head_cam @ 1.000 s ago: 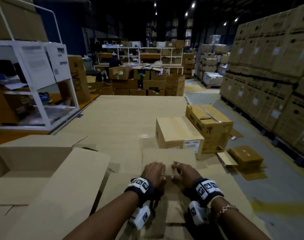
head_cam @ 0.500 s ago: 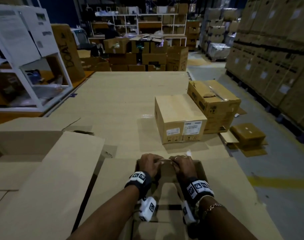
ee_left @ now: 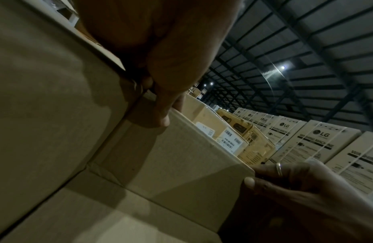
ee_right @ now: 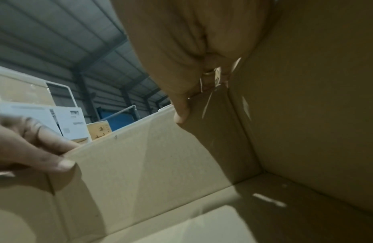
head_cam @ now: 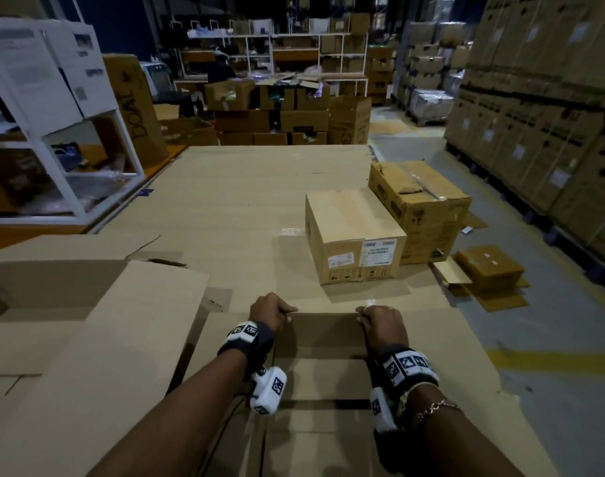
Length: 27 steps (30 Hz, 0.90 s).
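Moved since the earlier frame: both hands, then side by side at mid-edge of the far flap point(head_cam: 325, 333), are now set apart at its two upper corners.

Item: open carton point(head_cam: 321, 383), placed near and centre on cardboard sheeting point(head_cam: 259, 201); its far flap is held upright.

Grip, left hand point(head_cam: 271, 313): fingers are curled over the flap's left corner, and the thumb is pressed to the near face.

Grip, right hand point(head_cam: 383, 327): the right corner is pinched likewise.

Also listed: a sealed labelled box point(head_cam: 354, 235), farther off to the right, just beside a taped box point(head_cam: 421, 208); and a large opened carton point(head_cam: 87, 304), near left.
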Tool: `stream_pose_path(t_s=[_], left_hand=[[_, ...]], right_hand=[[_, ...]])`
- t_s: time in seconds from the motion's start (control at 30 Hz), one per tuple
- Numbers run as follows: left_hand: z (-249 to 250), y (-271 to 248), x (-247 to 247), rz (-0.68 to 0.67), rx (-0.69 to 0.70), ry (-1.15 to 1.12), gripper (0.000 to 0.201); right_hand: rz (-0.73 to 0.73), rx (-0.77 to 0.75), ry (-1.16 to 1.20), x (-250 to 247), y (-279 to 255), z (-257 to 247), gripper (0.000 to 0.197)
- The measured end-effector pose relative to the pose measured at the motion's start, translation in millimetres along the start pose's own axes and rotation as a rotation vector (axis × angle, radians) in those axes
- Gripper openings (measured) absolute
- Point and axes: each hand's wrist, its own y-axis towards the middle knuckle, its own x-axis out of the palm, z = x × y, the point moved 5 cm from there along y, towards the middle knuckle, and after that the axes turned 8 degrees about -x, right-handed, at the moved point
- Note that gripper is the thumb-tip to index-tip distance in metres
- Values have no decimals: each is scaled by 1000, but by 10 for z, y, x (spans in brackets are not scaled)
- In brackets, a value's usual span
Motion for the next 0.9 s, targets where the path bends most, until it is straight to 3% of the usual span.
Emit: stream_pose_path(t_s=[0.17, 0.27, 0.43, 0.5, 0.63, 0.9], left_hand=[[24, -28, -48, -17, -27, -2, 24], [86, -116, -133, -54, -10, 34, 28], [143, -437, -489, -53, 55, 74, 47], [35, -602, -652, -14, 48, 53, 57], [-308, -1053, -915, 118, 22, 69, 56], [-821, -1911, -638, 95, -7, 131, 71]], right_hand=[[-41, 78, 89, 16, 54, 39, 17], [-131, 148, 145, -10, 39, 16, 30], [-225, 116, 142, -282, -135, -82, 58], [-239, 118, 150, -410, -274, -105, 66], [-256, 125, 88, -700, -627, -118, 76], [-323, 259, 19, -917, -1545, -74, 83]])
